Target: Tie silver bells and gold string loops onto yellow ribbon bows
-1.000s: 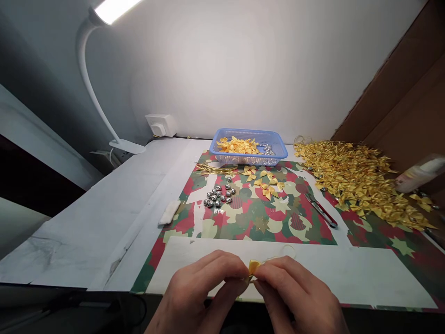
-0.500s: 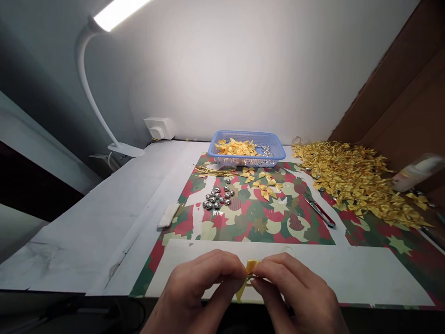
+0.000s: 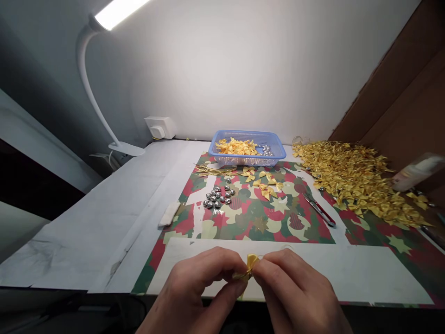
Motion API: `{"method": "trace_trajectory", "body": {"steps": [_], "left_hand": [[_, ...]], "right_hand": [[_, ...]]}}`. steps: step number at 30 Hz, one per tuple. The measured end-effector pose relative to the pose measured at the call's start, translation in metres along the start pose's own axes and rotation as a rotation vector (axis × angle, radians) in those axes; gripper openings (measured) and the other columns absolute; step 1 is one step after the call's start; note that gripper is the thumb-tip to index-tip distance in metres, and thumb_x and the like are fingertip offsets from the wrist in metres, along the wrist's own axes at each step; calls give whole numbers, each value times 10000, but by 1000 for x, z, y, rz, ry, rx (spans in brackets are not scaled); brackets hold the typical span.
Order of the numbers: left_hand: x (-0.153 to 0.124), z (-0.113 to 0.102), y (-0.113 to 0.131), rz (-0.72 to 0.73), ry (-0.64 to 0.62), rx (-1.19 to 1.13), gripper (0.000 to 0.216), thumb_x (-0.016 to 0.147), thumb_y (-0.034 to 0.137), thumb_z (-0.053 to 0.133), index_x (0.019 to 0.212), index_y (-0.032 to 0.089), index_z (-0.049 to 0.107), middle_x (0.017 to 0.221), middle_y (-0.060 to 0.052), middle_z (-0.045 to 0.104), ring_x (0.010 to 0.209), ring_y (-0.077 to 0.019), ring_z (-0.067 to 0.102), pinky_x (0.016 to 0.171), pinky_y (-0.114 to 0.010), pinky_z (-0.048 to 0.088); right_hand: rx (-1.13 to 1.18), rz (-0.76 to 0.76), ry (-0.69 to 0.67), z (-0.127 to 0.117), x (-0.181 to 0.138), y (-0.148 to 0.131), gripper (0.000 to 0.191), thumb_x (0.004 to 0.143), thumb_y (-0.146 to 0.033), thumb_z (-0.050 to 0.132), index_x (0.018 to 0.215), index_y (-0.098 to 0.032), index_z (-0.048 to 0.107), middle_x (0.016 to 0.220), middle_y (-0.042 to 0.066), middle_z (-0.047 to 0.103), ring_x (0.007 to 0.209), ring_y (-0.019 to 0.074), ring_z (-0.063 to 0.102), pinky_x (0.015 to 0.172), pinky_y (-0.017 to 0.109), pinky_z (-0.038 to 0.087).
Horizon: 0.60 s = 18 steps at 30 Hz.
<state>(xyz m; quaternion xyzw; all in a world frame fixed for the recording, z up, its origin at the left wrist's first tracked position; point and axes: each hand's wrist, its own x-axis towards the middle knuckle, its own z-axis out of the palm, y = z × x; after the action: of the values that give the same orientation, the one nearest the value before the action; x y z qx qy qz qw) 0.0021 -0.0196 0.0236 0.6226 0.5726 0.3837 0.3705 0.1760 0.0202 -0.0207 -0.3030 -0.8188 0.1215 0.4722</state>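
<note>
A small yellow ribbon bow (image 3: 251,262) is held up at the table's front edge, between my two hands. My left hand (image 3: 200,290) is closed, thumb and forefinger pinching the bow from the left. My right hand (image 3: 299,290) is closed too, its fingertips pinched at the bow's right side on a thin gold wire (image 3: 261,256). The fingers cover much of the bow and wire. Beyond them, silver jingle bells (image 3: 217,197) lie loose on the patterned sheet, with several yellow bows (image 3: 267,185) and a bundle of gold wires (image 3: 215,170) behind.
At the back stands a blue basket (image 3: 281,155) holding yellow bows and silver bells. Red-handled snips (image 3: 320,211) lie to the right, near a large heap of yellow bows (image 3: 351,176) and a white bottle (image 3: 415,174). A lamp (image 3: 127,148) and white pad (image 3: 169,214) are left.
The bow has turned and tilted between my fingertips, its lower tail less visible now. My right fingers have closed in nearer to the bow.
</note>
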Motion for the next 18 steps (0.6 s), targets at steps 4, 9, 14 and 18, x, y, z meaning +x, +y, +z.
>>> {"method": "trace_trajectory", "body": {"steps": [4, 9, 14, 18], "left_hand": [[0, 1, 1, -7, 14, 7, 100, 851, 187, 622, 854, 248, 701, 779, -8, 735, 696, -186, 686, 652, -226, 588], [0, 0, 2, 5, -5, -6, 130, 892, 195, 581, 845, 244, 692, 764, -5, 720, 684, -179, 670, 631, -229, 565], [1, -2, 0, 44, -20, -50, 176, 921, 183, 548, 829, 252, 681, 784, 10, 702, 700, -161, 653, 639, -228, 531], [1, -2, -1, 8, -21, -101, 178, 922, 188, 553, 822, 254, 684, 796, 18, 700, 720, -159, 653, 665, -230, 522]], "right_hand": [[-16, -7, -24, -1, 1, -2, 184, 883, -47, 538, 967, -157, 659, 750, 52, 626, 640, 155, 593, 569, 235, 495], [-11, -13, -38, -3, 3, -4, 181, 893, -35, 528, 955, -152, 651, 758, 58, 629, 648, 155, 588, 569, 236, 484], [49, 21, -46, -2, 3, -3, 222, 881, -25, 513, 976, -174, 647, 772, 43, 632, 653, 147, 587, 567, 230, 487], [89, 32, -39, -1, 3, -2, 213, 889, -23, 520, 979, -172, 642, 788, 42, 632, 667, 141, 595, 596, 229, 497]]}}
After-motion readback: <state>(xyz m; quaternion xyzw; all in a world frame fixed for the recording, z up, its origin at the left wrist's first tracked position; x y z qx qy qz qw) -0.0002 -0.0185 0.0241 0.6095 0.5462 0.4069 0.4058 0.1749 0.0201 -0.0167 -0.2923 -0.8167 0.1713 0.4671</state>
